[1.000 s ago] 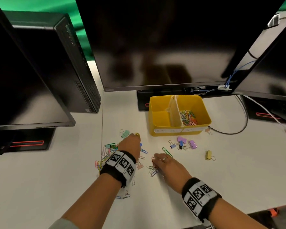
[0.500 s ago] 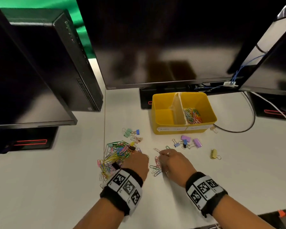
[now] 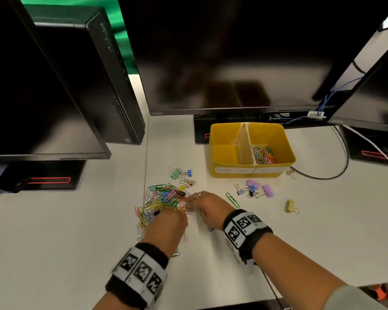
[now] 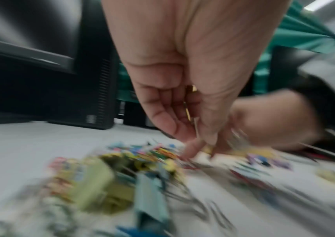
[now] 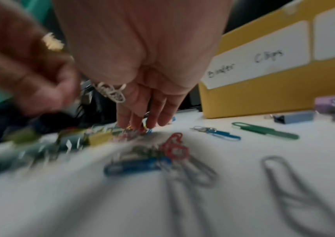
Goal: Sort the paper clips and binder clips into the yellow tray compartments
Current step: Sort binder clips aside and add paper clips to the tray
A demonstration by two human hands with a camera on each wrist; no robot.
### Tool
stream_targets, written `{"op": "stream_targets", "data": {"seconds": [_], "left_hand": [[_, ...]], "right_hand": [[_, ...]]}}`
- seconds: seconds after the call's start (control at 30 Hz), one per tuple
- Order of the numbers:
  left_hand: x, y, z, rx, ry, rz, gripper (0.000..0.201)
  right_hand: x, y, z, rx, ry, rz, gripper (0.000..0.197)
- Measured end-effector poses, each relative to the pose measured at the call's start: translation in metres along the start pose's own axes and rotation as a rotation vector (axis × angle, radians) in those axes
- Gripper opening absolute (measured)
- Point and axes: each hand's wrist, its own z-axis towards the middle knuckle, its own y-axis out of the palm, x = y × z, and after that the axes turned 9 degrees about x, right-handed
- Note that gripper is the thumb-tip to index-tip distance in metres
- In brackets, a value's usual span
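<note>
The yellow tray (image 3: pixel 213 151) stands under the middle monitor. Its left compartment looks empty; its right one holds coloured paper clips (image 3: pixel 263 154). A label on the tray (image 5: pixel 264 96) reads "Binder Clips". A heap of paper clips (image 3: pixel 161 199) lies left of centre. My left hand (image 3: pixel 177 211) reaches into the heap's near edge, fingers and thumb bunched downward at the desk (image 4: pixel 201 146); blur hides whether they pinch anything. My right hand (image 3: pixel 188 204) meets it from the right, its straight fingers (image 5: pixel 134 121) touching clips on the desk. Binder clips lie scattered: green and blue (image 3: pixel 179 173), purple (image 3: pixel 259 189), yellow (image 3: pixel 289 206).
Three dark monitors and a black computer tower (image 3: pixel 112 86) ring the white desk (image 3: pixel 54 231). A black cable (image 3: pixel 323 175) loops right of the tray. A single green paper clip (image 3: pixel 232 200) lies right of my right hand; silver ones (image 5: pixel 284 184) lie beneath my right wrist.
Both hands have drawn together at the heap's near right edge; the right hand slid left and the left hand pulled back from the far side of the heap.
</note>
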Motion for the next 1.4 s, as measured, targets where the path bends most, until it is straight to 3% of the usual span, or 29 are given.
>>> {"op": "stream_targets", "data": {"seconds": [0.13, 0.3, 0.37, 0.43, 0.5, 0.57, 0.63, 0.7, 0.8, 0.93, 1.03, 1.13, 1.27, 1.4], "left_hand": [[-0.036, -0.012, -0.006, 0.227, -0.224, -0.135, 0.028], [-0.065, 0.002, -0.01, 0.135, -0.316, -0.081, 0.04], [-0.067, 0.007, -0.01, 0.088, -0.304, -0.032, 0.043], [-0.064, 0.006, -0.009, 0.089, -0.288, -0.005, 0.043], [-0.054, 0.001, -0.009, 0.16, -0.271, 0.014, 0.04], [-0.036, -0.002, -0.007, 0.191, -0.201, -0.045, 0.051], [-0.009, 0.0, -0.002, 0.09, -0.045, -0.094, 0.074], [0.02, 0.007, 0.007, -0.038, 0.093, -0.035, 0.086], [0.043, 0.022, 0.021, -0.153, 0.144, 0.101, 0.087], [0.05, 0.034, 0.029, -0.192, 0.128, 0.101, 0.076], [0.049, 0.04, 0.031, -0.195, 0.06, -0.001, 0.058], [0.043, 0.044, 0.033, -0.167, 0.025, 0.012, 0.04], [0.039, 0.046, 0.034, -0.156, -0.003, 0.077, 0.034], [0.042, 0.044, 0.037, -0.187, 0.001, 0.176, 0.031]], "right_hand": [[0.005, -0.001, -0.021, 0.003, 0.057, -0.157, 0.056], [0.009, 0.002, -0.057, 0.019, 0.069, -0.133, 0.05], [0.01, 0.004, -0.065, 0.103, 0.051, -0.092, 0.048], [0.015, 0.0, -0.067, 0.184, 0.163, -0.092, 0.048], [0.021, -0.002, -0.064, 0.145, 0.336, -0.073, 0.073], [0.02, -0.002, -0.057, 0.062, 0.396, -0.073, 0.1], [0.014, 0.003, -0.052, 0.028, 0.339, -0.108, 0.099], [0.012, 0.004, -0.053, 0.09, 0.312, -0.083, 0.087], [0.024, -0.004, -0.067, 0.165, 0.374, -0.039, 0.084], [0.035, -0.016, -0.071, 0.007, 0.378, -0.131, 0.099], [0.033, -0.015, -0.052, -0.031, 0.311, -0.134, 0.089], [0.035, -0.016, -0.032, -0.003, 0.256, -0.101, 0.064], [0.043, -0.016, -0.034, 0.039, 0.276, -0.025, 0.029], [0.05, -0.008, -0.051, 0.056, 0.335, -0.118, 0.022]]}}
